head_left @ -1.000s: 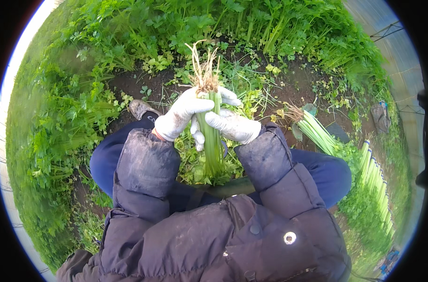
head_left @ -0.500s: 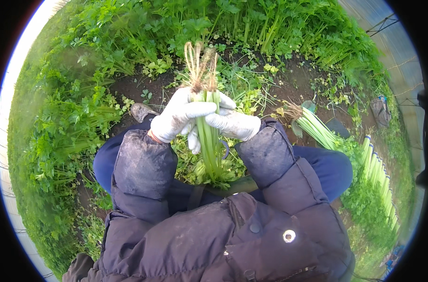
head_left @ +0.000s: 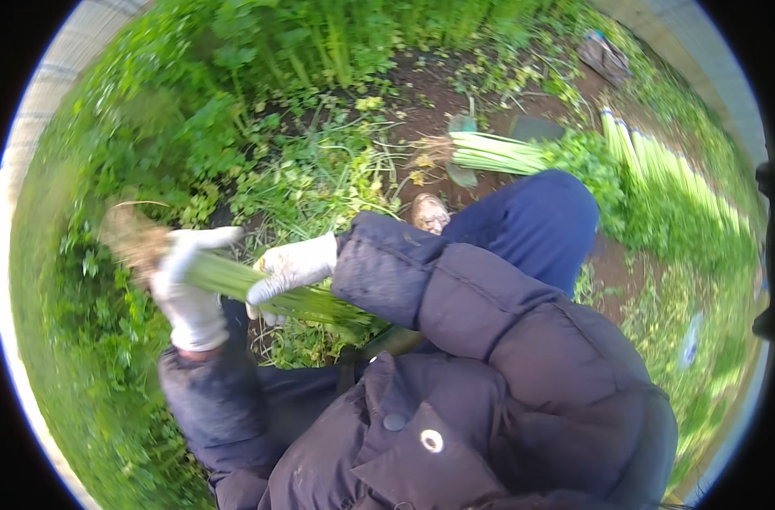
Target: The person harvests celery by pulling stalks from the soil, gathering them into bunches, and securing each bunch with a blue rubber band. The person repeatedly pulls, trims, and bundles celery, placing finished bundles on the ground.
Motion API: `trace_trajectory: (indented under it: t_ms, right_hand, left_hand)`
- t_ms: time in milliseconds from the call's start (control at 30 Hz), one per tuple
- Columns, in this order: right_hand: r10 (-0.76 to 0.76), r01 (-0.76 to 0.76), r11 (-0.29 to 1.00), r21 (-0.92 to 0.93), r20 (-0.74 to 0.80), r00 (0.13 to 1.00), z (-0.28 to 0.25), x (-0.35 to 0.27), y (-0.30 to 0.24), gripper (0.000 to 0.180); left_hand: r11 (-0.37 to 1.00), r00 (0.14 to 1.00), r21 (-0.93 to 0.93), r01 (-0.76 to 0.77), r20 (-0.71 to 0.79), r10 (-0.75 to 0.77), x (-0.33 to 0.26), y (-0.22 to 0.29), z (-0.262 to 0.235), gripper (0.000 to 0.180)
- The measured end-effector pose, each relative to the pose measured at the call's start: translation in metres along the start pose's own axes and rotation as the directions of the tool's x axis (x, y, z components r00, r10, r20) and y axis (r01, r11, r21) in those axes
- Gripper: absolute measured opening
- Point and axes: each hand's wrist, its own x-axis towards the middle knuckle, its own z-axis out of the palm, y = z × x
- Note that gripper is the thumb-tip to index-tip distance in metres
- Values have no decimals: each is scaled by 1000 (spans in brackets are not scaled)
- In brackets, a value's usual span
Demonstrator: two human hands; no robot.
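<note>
My left hand (head_left: 187, 293), in a white glove, grips a bunch of green stalks (head_left: 277, 293) near its earthy roots (head_left: 132, 238), which point left. My right hand (head_left: 289, 268), also in a white glove, closes around the same bunch a little further along the stems. The bunch lies almost level across my lap, its leafy end hidden under my dark padded sleeve (head_left: 421, 280).
Another cut bunch of green stalks (head_left: 498, 153) lies on bare soil ahead of my blue-trousered knee (head_left: 532, 221). A long row of laid-out stalks (head_left: 668, 178) runs along the right. Dense green plants (head_left: 319, 42) stand ahead and to the left. My brown shoe (head_left: 428, 212) rests on the weeds.
The view has swung to the left. The bunch, held upright before, is now tipped sideways with its roots to the left, and both hands have moved left with it.
</note>
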Motion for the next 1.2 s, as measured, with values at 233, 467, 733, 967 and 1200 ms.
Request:
trace_trajectory:
  t_ms: [233,467,733,967,1200]
  right_hand:
    - [335,-716,552,-428,-673,660,-39,-61,48,98]
    - [-862,-109,481,-870,-492,122,-33,-27,-107,128]
    - [-791,-609,206,-766,-497,357,-83,-210,-224,36]
    - [-422,-751,-152,-643,-645,637,-118,-382,-126,53]
    - [-173,-867,181,-464,-883,437,-153,-413,62,97]
  left_hand:
    - [982,868,1,-189,-467,168,74,52,-82,19]
    - [905,925,-206,-373,-163,344,114,66,94,19]
    - [378,960,-916,-136,-27,280,143,116,226,32]
    - [446,917,-801,399,341,-208,124,-85,349,24]
    - [232,617,-687,688,387,-685,76,-236,401,32]
